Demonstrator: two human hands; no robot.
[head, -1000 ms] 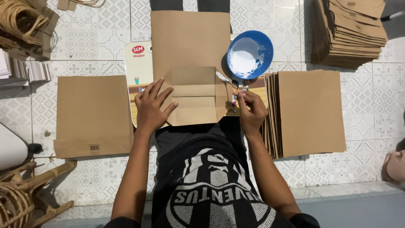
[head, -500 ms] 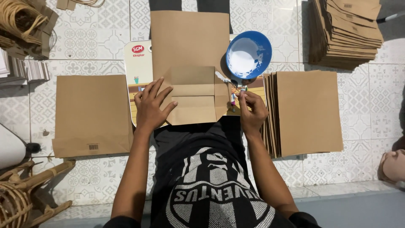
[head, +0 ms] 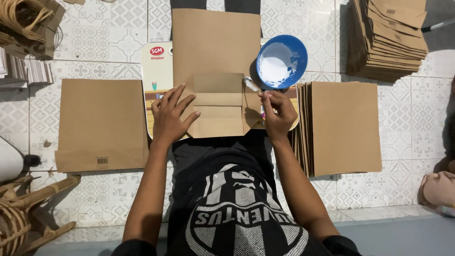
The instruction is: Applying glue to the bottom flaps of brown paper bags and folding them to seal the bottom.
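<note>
Across the patterned tile floor (head: 118,42), brown paper everywhere. Flat pile of paper bags (head: 102,123) at far left, upright row of folded bags (head: 343,128) at right, another heap (head: 391,35) top right. Centre stage, on a printed board (head: 156,76): brown paper bag (head: 215,47) lying flat, bottom flaps folded open toward the lap. Left hand (head: 169,116) spread flat, fingers fanned, pressing down on the left flap. Right hand (head: 277,111) closed in a pinch around a small glue brush (head: 252,85), white-coated tip touching the bag's right flap. Just beyond the tip, blue bowl (head: 282,61) of white glue, near the bag's right edge.
</note>
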